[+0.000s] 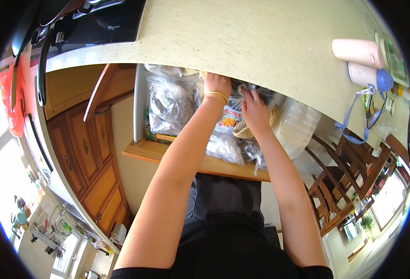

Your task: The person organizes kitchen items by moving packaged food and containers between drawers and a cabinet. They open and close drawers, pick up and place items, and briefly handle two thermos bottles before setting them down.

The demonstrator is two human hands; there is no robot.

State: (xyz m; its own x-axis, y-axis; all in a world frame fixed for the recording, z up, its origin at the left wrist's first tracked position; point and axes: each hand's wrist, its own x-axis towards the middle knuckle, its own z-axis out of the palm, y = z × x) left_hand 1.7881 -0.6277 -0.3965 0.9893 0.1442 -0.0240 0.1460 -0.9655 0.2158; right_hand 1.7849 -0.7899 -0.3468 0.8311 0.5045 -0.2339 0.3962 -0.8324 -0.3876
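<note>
A pulled-out wooden-front drawer (pixel 145 150) full of plastic bags lies before me. My left hand (pixel 218 84) reaches to its back, close under the countertop edge; its fingers are hidden, so its grip does not show. My right hand (pixel 256 111) is beside it with fingers apart, the tips against clear plastic film. Below the hands lies a printed food packet (pixel 228 120). A woven straw-coloured item (pixel 243 130) is partly under my right hand. Clear bags (pixel 172 101) fill the left side, and crumpled white plastic (pixel 225 149) lies at the front.
The speckled countertop (pixel 240 38) overhangs the drawer. A black cooktop (pixel 104 31) is at upper left, with an open cabinet door (pixel 96 92) below. Pink bottle (pixel 357 53) and strapped blue-lidded bottle (pixel 365 75) lie at right. Dark wooden chairs (pixel 344 174) stand lower right.
</note>
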